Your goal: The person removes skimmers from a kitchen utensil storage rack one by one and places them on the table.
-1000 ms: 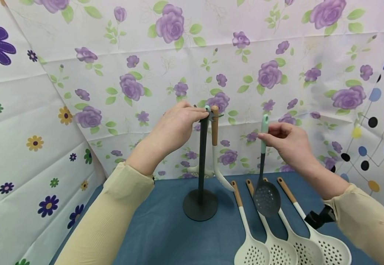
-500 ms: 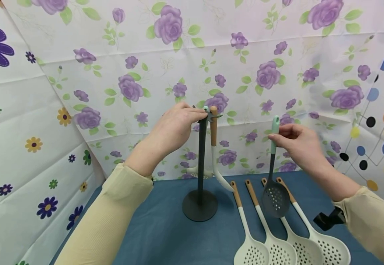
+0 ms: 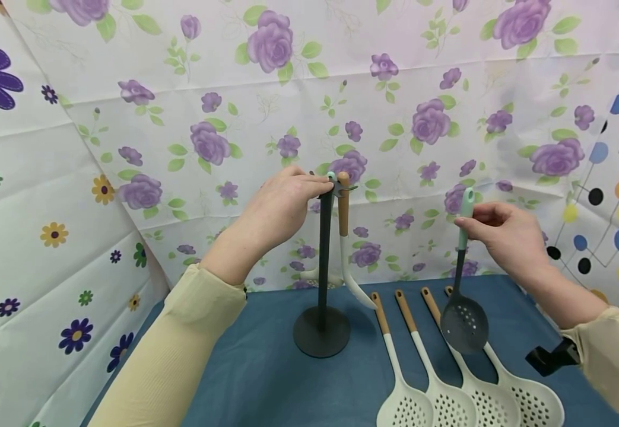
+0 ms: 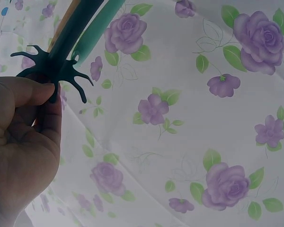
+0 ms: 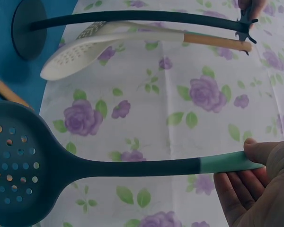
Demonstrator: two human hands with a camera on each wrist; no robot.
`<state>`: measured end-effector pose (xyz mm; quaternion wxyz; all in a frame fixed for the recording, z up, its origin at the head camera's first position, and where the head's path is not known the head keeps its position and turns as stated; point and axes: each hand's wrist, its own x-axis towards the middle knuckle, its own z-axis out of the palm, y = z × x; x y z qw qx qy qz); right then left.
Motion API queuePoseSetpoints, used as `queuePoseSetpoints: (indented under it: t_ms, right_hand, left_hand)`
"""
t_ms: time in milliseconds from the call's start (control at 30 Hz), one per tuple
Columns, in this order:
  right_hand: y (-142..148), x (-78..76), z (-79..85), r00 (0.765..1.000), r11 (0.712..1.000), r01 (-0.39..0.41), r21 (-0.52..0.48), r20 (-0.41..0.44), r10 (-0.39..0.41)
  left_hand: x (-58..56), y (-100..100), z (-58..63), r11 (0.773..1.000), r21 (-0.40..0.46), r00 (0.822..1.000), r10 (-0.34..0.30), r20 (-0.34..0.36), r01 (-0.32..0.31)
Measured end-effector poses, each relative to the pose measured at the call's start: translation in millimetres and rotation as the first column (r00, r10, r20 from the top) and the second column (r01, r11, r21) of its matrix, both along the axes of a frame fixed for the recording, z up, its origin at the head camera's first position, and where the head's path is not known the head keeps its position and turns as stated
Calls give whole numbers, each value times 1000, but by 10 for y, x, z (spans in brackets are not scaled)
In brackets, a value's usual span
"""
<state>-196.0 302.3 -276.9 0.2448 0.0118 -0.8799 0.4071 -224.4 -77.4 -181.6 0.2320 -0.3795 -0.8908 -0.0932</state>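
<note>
Four white skimmers point(image 3: 405, 396) are counted lower right, one dark skimmer point(image 3: 465, 325) right; centre, two hanging utensils point(image 3: 343, 213), one black stand point(image 3: 324, 255)!

2 cream sleeves point(image 3: 154, 362); black wrist device point(image 3: 551, 358)

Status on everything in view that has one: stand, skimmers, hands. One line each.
Stand: upright
Hanging wooden-handled skimmer: on the stand, bowl down
Hanging mint-handled skimmer: on the stand, partly hidden behind it
Dark skimmer: lifted, bowl down, slightly tilted
Four white skimmers: lying side by side on blue cloth
Left grip: pinching the stand's top
Right grip: holding the dark skimmer's handle
</note>
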Motion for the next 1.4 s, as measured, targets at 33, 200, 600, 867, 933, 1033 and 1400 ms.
queuePoseSetpoints:
  t_ms: [33,200,600,867,933,1033,1400]
  right_hand:
    - [15,5,-1,1000,1000,5,1,4,-5]
    - [97,35,-6,999,1000,25,-4,28,-25]
    - [368,101,-45,996,997,76,33,44,-77]
    - [556,109,-94,992,992,122,43,32,-124]
    - [600,102,-113,989,988,145,45,32,-146]
    - [645,91,-144,983,983,176,48,37,-178]
    - [776,84,-201,973,973,223,66,48,-226]
  left_hand:
    - [-1,-3,-2,1000,1,1000,1,1,-1]
    - [4,-11,-3,1000,2,1000,2,3,-2]
    - [19,-13,-3,1000,5,1000,1,3,-1]
    - [14,-9,-1,1000,4,1000,3,3,-3]
    - [18,-7,1,1000,5,1000,3,4,-3]
    - [21,-3,1,1000,7,1000,3,4,-3]
    - [-1,3,-2,1000,7,1000,-8,-8,8]
